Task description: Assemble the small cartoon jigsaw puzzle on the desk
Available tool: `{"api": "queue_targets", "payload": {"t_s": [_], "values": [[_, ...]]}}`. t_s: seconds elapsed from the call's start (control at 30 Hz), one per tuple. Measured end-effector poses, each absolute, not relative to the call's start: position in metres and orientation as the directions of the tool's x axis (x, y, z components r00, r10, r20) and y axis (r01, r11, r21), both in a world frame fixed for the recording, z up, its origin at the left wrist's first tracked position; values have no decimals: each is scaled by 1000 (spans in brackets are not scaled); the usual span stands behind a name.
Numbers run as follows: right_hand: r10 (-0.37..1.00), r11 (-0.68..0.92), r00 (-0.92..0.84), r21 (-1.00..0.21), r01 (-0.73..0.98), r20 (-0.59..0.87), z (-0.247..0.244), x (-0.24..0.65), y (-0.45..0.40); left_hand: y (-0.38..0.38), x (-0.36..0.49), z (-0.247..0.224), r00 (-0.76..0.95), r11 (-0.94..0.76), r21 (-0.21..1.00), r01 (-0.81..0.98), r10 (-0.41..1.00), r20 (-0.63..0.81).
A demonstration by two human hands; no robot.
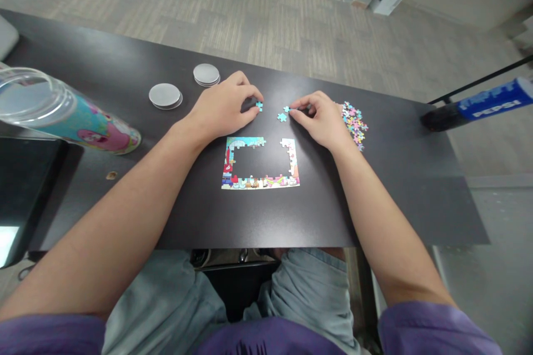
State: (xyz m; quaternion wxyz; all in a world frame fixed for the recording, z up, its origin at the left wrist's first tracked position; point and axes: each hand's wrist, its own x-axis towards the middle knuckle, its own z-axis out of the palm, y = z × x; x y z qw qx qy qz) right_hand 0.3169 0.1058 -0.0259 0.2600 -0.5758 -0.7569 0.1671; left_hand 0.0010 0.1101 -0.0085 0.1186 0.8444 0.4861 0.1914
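Observation:
My left hand (pixel 230 103) is above the table's middle, thumb and fingers closed on a small blue jigsaw piece (pixel 259 106). Across from it, my right hand (pixel 320 116) pinches another blue jigsaw piece (pixel 286 109) at its fingertips. A loose light-blue piece (pixel 282 117) lies just beneath that one. Nearer to me is a partly joined puzzle border (pixel 260 183), with a gap in its top edge right of the middle and bare table inside it. Beyond my right hand, a heap of mixed puzzle pieces (pixel 355 123) is partly hidden by the hand.
Two small stacks of round grey discs, a nearer stack (pixel 165 96) and a farther stack (pixel 206 74), are left of my left hand. A clear-topped printed canister (pixel 95 122) stands at the left by a dark screen (pixel 25 188). A Pepsi bottle (pixel 478 105) is at the right edge.

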Motion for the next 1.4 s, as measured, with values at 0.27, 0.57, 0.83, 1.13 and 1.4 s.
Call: {"api": "queue_targets", "payload": {"t_s": [0.27, 0.57, 0.83, 1.13, 1.4], "values": [[939, 291, -341, -646, 706, 51, -7, 344, 105, 110, 1, -7, 460, -497, 379, 781, 867, 190], [954, 264, -290, -688, 676, 81, -2, 349, 102, 110, 0, -7, 455, -489, 392, 779, 871, 183], [898, 353, -437, -690, 631, 59, 0, 340, 99, 112, -2, -8, 463, -494, 394, 775, 868, 178], [936, 347, -309, -586, 732, 167, -8, 309, 88, 110, -1, -6, 460, -495, 398, 772, 868, 186], [895, 432, -421, -509, 745, 145, -2, 287, 76, 110, -1, -6, 453, -486, 415, 769, 873, 182]]}}
